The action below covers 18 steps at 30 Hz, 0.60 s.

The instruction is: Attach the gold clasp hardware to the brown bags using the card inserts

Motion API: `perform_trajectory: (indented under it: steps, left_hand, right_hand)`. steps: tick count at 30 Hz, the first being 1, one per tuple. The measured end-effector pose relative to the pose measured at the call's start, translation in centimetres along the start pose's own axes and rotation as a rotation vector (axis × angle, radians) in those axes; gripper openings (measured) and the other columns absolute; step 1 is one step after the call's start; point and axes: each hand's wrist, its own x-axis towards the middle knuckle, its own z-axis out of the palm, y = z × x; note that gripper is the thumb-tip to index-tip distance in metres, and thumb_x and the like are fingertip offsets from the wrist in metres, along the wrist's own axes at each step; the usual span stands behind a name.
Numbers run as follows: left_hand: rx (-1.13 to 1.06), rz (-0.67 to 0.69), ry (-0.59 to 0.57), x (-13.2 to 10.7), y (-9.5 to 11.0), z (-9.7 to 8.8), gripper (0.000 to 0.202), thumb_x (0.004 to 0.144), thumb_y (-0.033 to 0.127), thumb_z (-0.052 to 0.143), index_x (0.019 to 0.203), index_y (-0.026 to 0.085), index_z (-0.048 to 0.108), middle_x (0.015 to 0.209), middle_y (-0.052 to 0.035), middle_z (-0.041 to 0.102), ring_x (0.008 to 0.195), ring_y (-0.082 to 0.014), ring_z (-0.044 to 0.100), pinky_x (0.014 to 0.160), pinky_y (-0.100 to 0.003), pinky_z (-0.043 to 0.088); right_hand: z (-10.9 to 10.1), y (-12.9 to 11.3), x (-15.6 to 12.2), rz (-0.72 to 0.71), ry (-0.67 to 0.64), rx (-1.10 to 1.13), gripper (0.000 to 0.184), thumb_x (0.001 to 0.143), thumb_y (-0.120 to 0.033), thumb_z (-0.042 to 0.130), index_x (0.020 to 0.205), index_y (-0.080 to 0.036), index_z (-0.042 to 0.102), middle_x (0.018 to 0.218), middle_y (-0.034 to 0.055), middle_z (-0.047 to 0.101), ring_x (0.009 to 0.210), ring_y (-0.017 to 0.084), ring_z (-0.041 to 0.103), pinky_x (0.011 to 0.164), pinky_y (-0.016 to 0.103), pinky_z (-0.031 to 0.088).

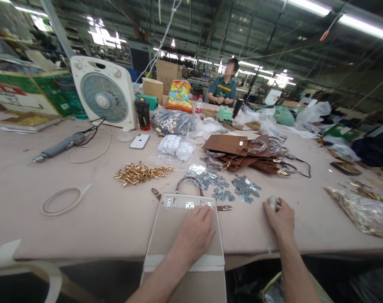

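A handbag body [174,235], its beige inner side facing up, lies in front of me and hangs over the table's near edge. At its top are a brown handle [189,180], small silver metal plates [189,205] and side straps with gold-coloured clasps [225,208]. My left hand [197,231] rests on the panel, fingers forward and slightly bent, with the fingertips by the right-hand plate. To the right of the bag, my right hand [280,216] is closed around a small pale rounded object [272,203] at the table surface; the fingers partly hide it.
Beyond the bag lie gold-coloured rivets [137,173], grey metal plates [244,188] and stacked brown bags [225,145]. Leftward are a tape roll [61,202], an electric screwdriver [59,147], a phone [139,141] and a fan [104,94]. A co-worker [223,88] is across the table.
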Motion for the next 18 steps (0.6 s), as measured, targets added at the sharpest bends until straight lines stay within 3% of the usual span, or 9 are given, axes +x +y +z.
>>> perform_trajectory:
  steps: [4,6,8,10,12,15,18]
  left_hand:
    - [0.043,-0.030,0.012,-0.1,0.2,0.1,0.032,0.096,0.025,0.063,0.128,0.021,0.057,0.138,-0.0087,0.060,0.122,-0.0297,0.055,0.105,-0.049,0.052]
    - [0.062,-0.037,0.011,-0.2,0.3,0.1,0.031,0.098,0.026,0.061,0.129,0.022,0.057,0.136,-0.0077,0.060,0.121,-0.0288,0.055,0.104,-0.048,0.052]
    - [0.073,-0.040,0.009,-0.2,0.4,0.1,0.032,0.099,0.026,0.060,0.130,0.021,0.056,0.133,-0.0075,0.061,0.120,-0.0289,0.054,0.104,-0.048,0.052]
    - [0.076,-0.041,0.011,-0.1,0.5,0.2,0.033,0.098,0.026,0.060,0.130,0.021,0.056,0.132,-0.0080,0.062,0.119,-0.0291,0.054,0.103,-0.049,0.052]
    - [0.076,-0.042,0.017,0.0,0.5,0.2,0.032,0.098,0.025,0.059,0.130,0.020,0.057,0.131,-0.0085,0.062,0.118,-0.0292,0.054,0.103,-0.049,0.052]
    - [0.073,-0.043,0.018,0.1,0.4,0.3,0.029,0.098,0.023,0.058,0.127,0.020,0.058,0.130,-0.0082,0.062,0.117,-0.0290,0.054,0.103,-0.048,0.052]
    - [0.062,-0.051,0.025,0.0,0.4,0.3,0.027,0.097,0.022,0.058,0.124,0.020,0.059,0.127,-0.0075,0.063,0.116,-0.0283,0.054,0.102,-0.046,0.052]
  right_hand:
    - [-0.3,-2.1,0.2,0.206,-0.054,0.199,0.064,0.079,-0.051,0.064,0.132,-0.013,0.065,0.109,0.0162,0.072,0.096,0.033,0.064,0.091,0.050,0.049]
    - [-0.5,-4.7,0.1,0.325,-0.080,0.566,0.055,0.076,-0.049,0.067,0.121,-0.017,0.068,0.099,0.0106,0.071,0.085,0.027,0.063,0.080,0.044,0.052]
    - [-0.5,-8.3,-0.4,0.432,-0.192,1.068,0.050,0.071,-0.048,0.072,0.112,-0.020,0.067,0.091,0.0049,0.068,0.071,0.019,0.060,0.064,0.032,0.051]
    - [-0.2,-12.5,-1.3,0.433,-0.402,1.451,0.048,0.073,-0.049,0.077,0.111,-0.021,0.066,0.084,-0.0003,0.062,0.061,0.012,0.053,0.053,0.022,0.045]
    - [0.4,-16.8,-2.4,0.390,-0.564,1.618,0.043,0.083,-0.056,0.074,0.107,-0.021,0.068,0.073,-0.0049,0.051,0.050,0.006,0.039,0.043,0.016,0.034]
    - [2.0,-22.0,-4.0,0.311,-0.648,1.690,0.036,0.087,-0.056,0.071,0.092,-0.021,0.068,0.064,-0.0074,0.041,0.047,0.007,0.036,0.041,0.016,0.031]
    - [3.8,-24.6,-5.0,0.219,-0.659,1.726,0.026,0.081,-0.045,0.074,0.086,-0.021,0.065,0.070,-0.0043,0.049,0.053,0.009,0.046,0.048,0.019,0.040]
